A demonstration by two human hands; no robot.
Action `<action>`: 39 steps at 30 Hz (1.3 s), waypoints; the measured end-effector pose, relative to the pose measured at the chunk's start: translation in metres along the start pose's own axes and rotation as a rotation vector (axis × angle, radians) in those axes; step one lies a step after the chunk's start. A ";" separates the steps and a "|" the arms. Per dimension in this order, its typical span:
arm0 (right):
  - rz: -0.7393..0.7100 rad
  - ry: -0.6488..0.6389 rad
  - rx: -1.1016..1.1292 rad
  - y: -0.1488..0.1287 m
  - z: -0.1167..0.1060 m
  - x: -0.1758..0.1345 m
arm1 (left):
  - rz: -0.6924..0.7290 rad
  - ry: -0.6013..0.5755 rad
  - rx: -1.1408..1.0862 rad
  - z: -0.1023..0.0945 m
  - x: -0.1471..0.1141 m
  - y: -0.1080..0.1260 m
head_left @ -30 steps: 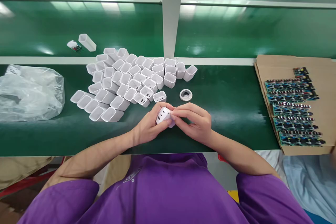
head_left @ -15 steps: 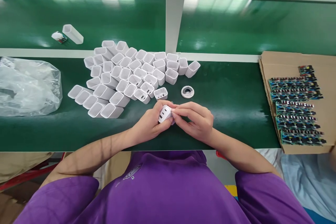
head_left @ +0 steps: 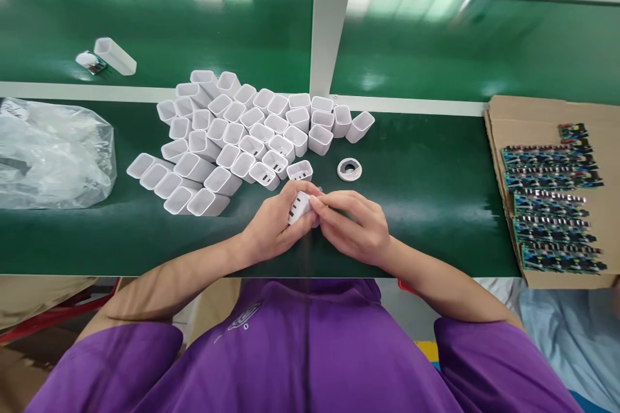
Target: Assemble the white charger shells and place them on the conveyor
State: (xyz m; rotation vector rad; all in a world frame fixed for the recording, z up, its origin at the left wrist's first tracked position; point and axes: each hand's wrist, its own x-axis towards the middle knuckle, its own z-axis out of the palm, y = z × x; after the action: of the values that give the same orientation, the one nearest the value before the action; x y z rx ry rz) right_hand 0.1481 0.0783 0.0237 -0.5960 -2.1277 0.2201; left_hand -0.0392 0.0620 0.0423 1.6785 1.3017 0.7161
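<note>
My left hand (head_left: 272,222) is closed around a white charger housing (head_left: 299,208), whose end face with several dark port slots is turned up and toward the left. The thumb and fingers of my right hand (head_left: 356,222) pinch together against the housing's right edge. Whatever lies between those fingertips is too small to make out. Just beyond my hands sits a white ring (head_left: 349,170), like a small roll of tape. Close by to the left stands another slotted housing (head_left: 299,171), at the near edge of a large group of open white housings (head_left: 234,134).
A clear plastic bag (head_left: 55,155) lies at the left. Behind it, on the raised green shelf, are a lone housing (head_left: 116,57) and a small circuit assembly (head_left: 90,62). Rows of circuit boards (head_left: 552,205) rest on cardboard (head_left: 603,226) at the right. A white post (head_left: 330,26) rises at the back.
The housing in my left hand has tilted slightly, and its slotted face now shows narrower. My right fingertips stay pinched at its edge. The whole view has shifted a little.
</note>
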 end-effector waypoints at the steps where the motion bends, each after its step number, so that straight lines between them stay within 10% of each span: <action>1: 0.044 0.001 0.042 -0.001 0.001 0.000 | 0.037 0.025 0.006 -0.001 0.000 -0.001; 24: 0.247 -0.237 0.442 -0.009 0.000 0.004 | 0.359 0.139 -0.041 -0.016 0.002 -0.012; 29: 0.590 -0.150 0.031 0.031 -0.015 0.010 | 0.354 0.071 -0.376 -0.012 0.006 -0.024; 33: 0.729 -0.411 -0.397 0.062 -0.018 0.007 | 0.339 0.050 -0.560 -0.009 0.009 -0.026; 39: 0.791 -0.469 -0.195 0.062 -0.010 0.004 | 0.324 0.026 -0.625 -0.008 0.009 -0.023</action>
State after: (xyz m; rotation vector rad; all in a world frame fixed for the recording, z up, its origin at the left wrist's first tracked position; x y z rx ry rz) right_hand 0.1747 0.1337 0.0096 -1.6215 -2.2532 0.6406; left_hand -0.0535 0.0745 0.0247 1.3636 0.7098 1.1952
